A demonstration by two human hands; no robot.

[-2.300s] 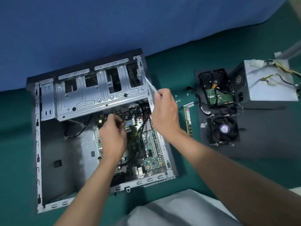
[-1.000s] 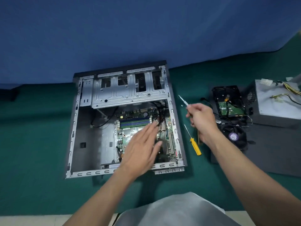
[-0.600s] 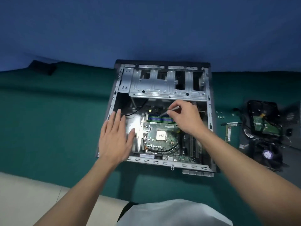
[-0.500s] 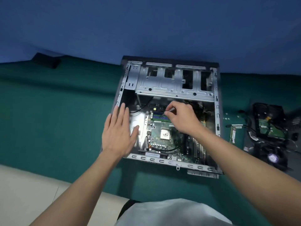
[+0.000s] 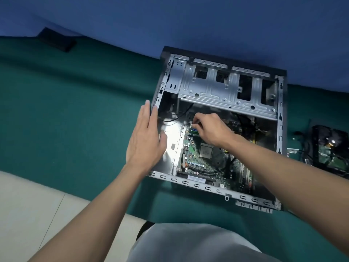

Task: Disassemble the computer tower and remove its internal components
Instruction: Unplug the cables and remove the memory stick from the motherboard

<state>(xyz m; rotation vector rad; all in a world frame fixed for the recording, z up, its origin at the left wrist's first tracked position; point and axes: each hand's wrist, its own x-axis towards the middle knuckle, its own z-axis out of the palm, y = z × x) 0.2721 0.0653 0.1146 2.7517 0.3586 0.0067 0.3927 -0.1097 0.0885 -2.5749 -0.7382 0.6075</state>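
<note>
Computer tower [image 5: 279, 118] is lying on its side, open face up, on green cloth surface [image 5: 75, 110], back edge up against blue backdrop [image 5: 170, 19]. Motherboard [image 5: 196, 161] is sitting inside on the case floor, with the bare CPU [image 5: 205, 151] showing near its middle and a black cable [image 5: 207, 172] looping across the near part. Silver drive cage [image 5: 226, 91] is spanning the far end of the case.

Left hand [image 5: 145, 140] is lying flat, fingers straight and pressed together, thumb out, over the left side of the case; fingertips are reaching the left rim. Can't tell if the palm is touching the metal.

Right hand [image 5: 209, 129] is reaching inside, fingers curled, pinching a thin tool [image 5: 192, 128] at the far-left corner of the motherboard, just under the drive cage. The tool is mostly hidden by the fingers.

Hard drive [image 5: 328, 148] with cables is lying on the cloth to the right of the tower, well apart from it. A dark flat object [image 5: 56, 41] is sitting far left by the backdrop.
</note>
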